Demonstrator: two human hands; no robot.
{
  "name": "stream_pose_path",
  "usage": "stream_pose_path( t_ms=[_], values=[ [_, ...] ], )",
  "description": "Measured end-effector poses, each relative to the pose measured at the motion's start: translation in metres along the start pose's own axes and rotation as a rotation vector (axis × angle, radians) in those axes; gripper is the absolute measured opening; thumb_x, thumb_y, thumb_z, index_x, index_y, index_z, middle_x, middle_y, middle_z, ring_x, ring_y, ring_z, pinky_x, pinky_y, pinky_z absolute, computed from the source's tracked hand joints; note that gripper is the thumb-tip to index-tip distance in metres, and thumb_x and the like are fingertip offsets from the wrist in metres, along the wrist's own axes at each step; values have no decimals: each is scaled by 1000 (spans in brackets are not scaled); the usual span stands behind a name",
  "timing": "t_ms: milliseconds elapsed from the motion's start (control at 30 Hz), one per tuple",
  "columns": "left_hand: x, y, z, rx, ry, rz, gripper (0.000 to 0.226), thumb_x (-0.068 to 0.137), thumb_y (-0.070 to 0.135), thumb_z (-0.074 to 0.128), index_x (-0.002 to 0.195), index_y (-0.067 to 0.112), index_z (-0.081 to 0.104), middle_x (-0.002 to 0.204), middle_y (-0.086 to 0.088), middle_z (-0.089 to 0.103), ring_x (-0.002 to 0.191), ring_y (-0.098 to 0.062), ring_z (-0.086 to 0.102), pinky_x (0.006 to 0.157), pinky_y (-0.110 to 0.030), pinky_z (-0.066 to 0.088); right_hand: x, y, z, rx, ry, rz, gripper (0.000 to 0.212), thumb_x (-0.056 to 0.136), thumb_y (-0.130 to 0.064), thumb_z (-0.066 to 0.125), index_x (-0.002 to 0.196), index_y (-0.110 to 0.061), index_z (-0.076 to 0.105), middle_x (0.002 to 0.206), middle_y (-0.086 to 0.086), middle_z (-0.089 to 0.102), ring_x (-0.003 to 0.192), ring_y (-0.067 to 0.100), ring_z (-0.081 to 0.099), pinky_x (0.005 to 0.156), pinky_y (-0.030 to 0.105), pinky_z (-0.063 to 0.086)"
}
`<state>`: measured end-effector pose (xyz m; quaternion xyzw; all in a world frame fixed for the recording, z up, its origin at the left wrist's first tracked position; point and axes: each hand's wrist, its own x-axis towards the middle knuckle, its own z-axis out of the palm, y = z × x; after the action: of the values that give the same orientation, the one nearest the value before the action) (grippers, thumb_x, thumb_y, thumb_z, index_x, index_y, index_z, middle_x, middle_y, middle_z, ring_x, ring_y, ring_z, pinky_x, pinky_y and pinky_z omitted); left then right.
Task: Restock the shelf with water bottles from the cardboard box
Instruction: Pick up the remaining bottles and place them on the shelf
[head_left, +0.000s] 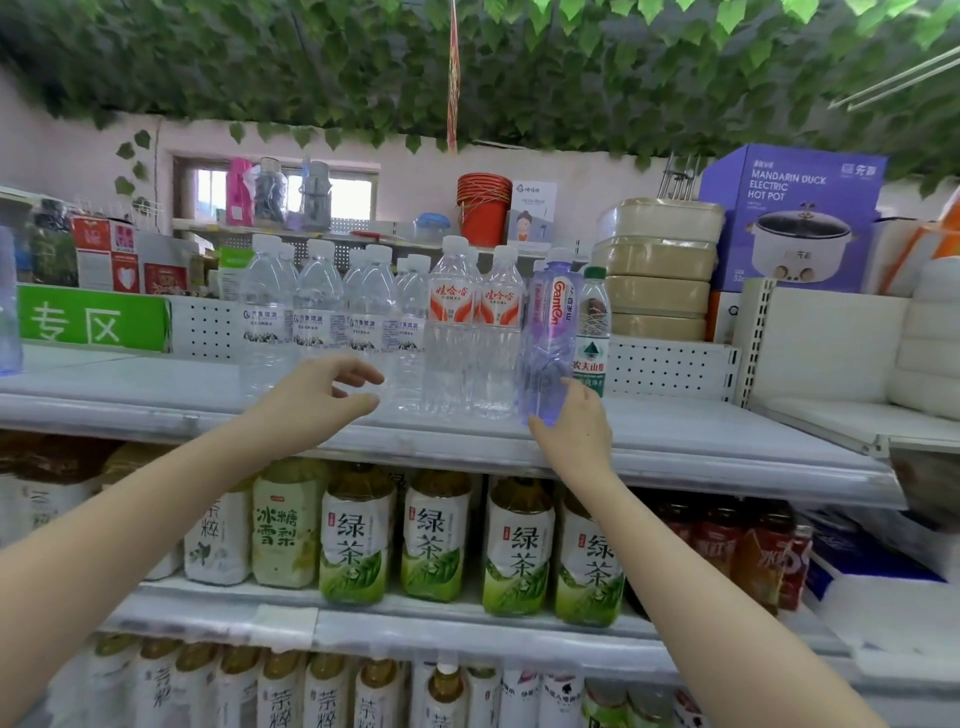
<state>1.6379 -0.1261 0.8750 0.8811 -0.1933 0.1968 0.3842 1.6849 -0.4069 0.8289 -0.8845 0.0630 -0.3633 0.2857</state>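
On the top shelf (156, 410) stand several clear water bottles with blue-and-white labels (317, 317), then two clear bottles with red-and-white labels (451, 322). Right of them a purple-tinted bottle (548, 338) stands tilted at the shelf's front, and my right hand (576, 426) grips its base. A green-capped bottle (592, 332) stands just behind it. My left hand (322, 395) hovers with its fingers apart in front of the blue-labelled bottles, holding nothing. The cardboard box is out of view.
Green tea bottles (358, 535) fill the shelf below, with more tea bottles on the lowest shelf. A green sign (93, 322) stands at the back left. Stacked beige containers (657, 270) and a purple hot pot box (789, 218) sit behind on the right.
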Motion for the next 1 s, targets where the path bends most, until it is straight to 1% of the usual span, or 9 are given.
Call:
stream_pose_path(
  t_ms=[133,200,333,433,633,767,867,933,1000],
  values=[
    [-16,-11,4,120,-1,8,23,90,26,56,113,28,56,125,0,54,108,-16,50,85,-33,40,-32,0,-10,-89,13,-93,57,88,-26,57,141,-17,37,142,6,41,128,26,38,107,43,32],
    [-24,-15,7,211,-4,21,24,91,25,55,115,27,55,129,-4,53,113,-20,49,87,-33,38,-52,1,-12,-160,-14,-132,56,88,-26,55,140,-18,37,143,6,39,130,26,36,109,43,29],
    [-44,-24,17,350,-28,37,31,91,28,52,122,23,52,131,-6,50,108,-23,53,90,-39,45,-93,5,-12,-299,-75,-196,55,91,-31,53,142,-17,35,150,8,32,137,26,27,113,46,21],
    [-59,-35,33,440,-56,58,35,90,29,52,125,23,51,128,-6,50,112,-23,50,92,-42,45,-122,12,-9,-368,-131,-231,54,93,-28,51,143,-19,34,152,7,29,140,25,22,114,48,16],
    [-110,-53,79,568,-86,95,38,92,29,49,129,21,47,128,-11,48,114,-31,46,92,-44,40,-176,31,3,-400,-194,-256,53,86,-11,52,139,-15,42,149,11,34,138,28,27,112,51,21],
    [-152,-70,109,627,-124,72,43,91,29,50,133,19,44,127,-10,46,114,-32,44,90,-42,36,-211,47,17,-400,-242,-277,53,83,-8,55,135,-14,46,145,12,38,134,30,31,109,50,23],
    [-180,-82,130,599,-150,49,42,91,28,50,132,17,46,128,-10,46,116,-32,44,92,-43,36,-234,62,26,-399,-298,-270,52,86,-9,53,137,-14,43,148,13,35,136,29,30,110,51,23],
    [-199,-89,146,590,-193,5,43,91,28,50,132,18,45,127,-10,46,116,-32,44,93,-44,35,-251,74,31,-412,-352,-263,51,87,-11,51,137,-14,42,149,13,33,136,30,30,108,50,24],
    [-219,-96,160,598,-228,-49,43,90,29,50,132,19,44,124,-9,45,114,-31,44,91,-42,35,-272,88,36,-394,-386,-248,51,87,-11,51,137,-15,42,147,11,34,134,30,31,107,48,24]
  ],
)
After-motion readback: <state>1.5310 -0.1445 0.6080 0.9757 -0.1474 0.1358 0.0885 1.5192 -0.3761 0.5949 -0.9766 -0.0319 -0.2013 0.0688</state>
